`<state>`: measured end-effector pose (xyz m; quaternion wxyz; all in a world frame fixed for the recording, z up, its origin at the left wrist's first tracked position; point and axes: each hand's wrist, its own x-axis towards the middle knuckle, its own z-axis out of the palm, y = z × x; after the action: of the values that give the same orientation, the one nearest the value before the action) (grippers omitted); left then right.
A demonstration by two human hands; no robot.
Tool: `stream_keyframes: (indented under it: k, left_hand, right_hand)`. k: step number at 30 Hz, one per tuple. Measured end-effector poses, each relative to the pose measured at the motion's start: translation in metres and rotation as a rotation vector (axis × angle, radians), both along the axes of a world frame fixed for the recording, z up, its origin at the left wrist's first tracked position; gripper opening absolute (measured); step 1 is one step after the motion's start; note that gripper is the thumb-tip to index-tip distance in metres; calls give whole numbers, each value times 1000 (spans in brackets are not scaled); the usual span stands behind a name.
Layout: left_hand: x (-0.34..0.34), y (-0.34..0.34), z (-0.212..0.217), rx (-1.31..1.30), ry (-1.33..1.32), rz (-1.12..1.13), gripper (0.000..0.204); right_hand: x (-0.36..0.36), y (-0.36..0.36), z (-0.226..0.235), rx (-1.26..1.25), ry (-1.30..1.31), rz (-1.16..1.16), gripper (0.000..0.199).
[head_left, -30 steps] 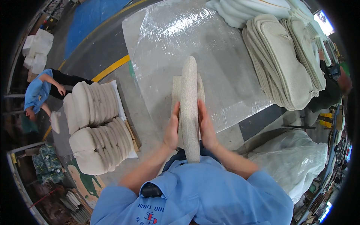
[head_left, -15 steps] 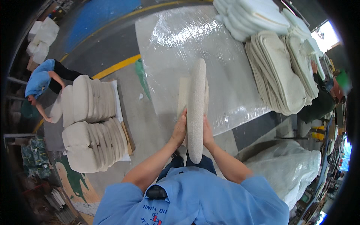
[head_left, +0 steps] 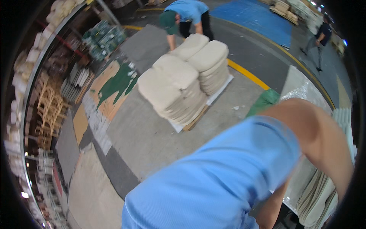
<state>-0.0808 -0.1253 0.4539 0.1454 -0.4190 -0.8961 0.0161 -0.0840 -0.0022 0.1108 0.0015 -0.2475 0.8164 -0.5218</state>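
My left arm [head_left: 324,133], in a blue sleeve, is raised and bent across the right side, smeared by motion. Its hand is out of sight. Below the sleeve shows another bare stretch of arm [head_left: 272,208], with no hand visible at its end. The pale cushion from before cannot be seen. Beyond my sleeve, cream cushions [head_left: 167,76] are piled in several stacks on a low pallet [head_left: 196,120]. Near my left forearm, at the lower right, stands a row of thin cream pads [head_left: 316,198] beside the plastic-wrapped table [head_left: 305,89].
A person [head_left: 187,11] in a blue shirt and green cap bends behind the stacks. Another person [head_left: 322,36] walks at the far right. Green cloth [head_left: 265,103] lies by the table. Wooden frames [head_left: 49,110] and green bundles [head_left: 103,38] stand at the left.
The view has swung left, bringing the cushion stacks to the middle. Both hands, earlier pressed on either side of an upright pale cushion, have left the picture along with it. My left arm has risen.
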Motion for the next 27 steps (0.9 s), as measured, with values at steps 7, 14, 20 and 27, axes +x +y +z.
stream_keyframes:
  k: [7,14,20,27]
  left_hand:
    - [8,-13,9,-34,93,-16,24]
    - [9,-19,11,62,157,-66,20]
    - [43,-101,-132,397,-368,133,36]
    - [206,-99,-367,596,-907,407,97]
  right_hand:
    - [-4,-3,2,-29,-37,-66,91]
    - [5,13,13,9,7,-227,90]
    - [25,6,65,41,-583,-369,111]
    - [30,-1,85,-94,-792,-356,105]
